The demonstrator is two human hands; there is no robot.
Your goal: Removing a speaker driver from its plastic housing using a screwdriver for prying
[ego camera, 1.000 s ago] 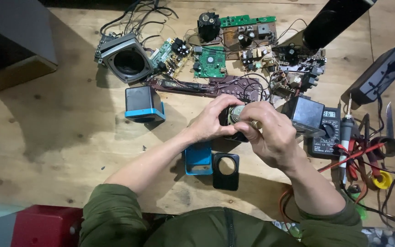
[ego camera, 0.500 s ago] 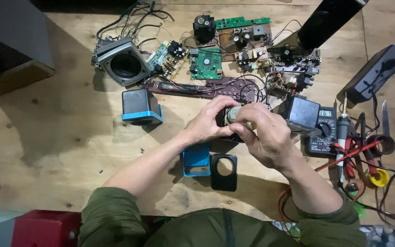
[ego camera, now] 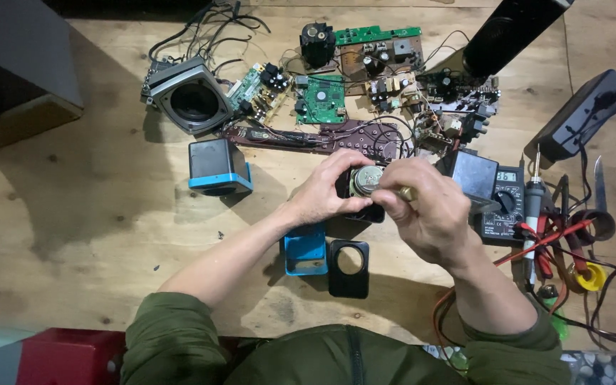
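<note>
Two hands work over the middle of the wooden counter (ego camera: 73, 235) in the head view, the only view supplied. The left hand (ego camera: 326, 192) has its grip closed around a small black speaker (ego camera: 365, 187), raised just above the counter surface with its round metal back turned up toward the camera; this orientation exposes the rear of the unit for access. The right hand (ego camera: 429, 214) has its grip clenched on a slim tool with a brass-coloured handle (ego camera: 406, 192), the working end resting against the metal back of the speaker; the tip itself is too small to identify. Just beside the wrists, toward the person, lie a blue cover (ego camera: 306, 251) and a black frame with a round hole (ego camera: 349, 267), set flat and close by, seemingly as detached housing parts kept within reach. A second cube speaker with a blue band (ego camera: 219, 167) stands to the left, apart from the hands. A larger grey speaker housing (ego camera: 190, 100) and several circuit boards (ego camera: 322, 100) with loose wiring occupy the far edge, clear of the working zone. On the right, a multimeter (ego camera: 504, 203) sits near the right hand, with a soldering iron (ego camera: 532, 207) and red and black test leads (ego camera: 557, 242) grouped beside it on the tool side.
</note>
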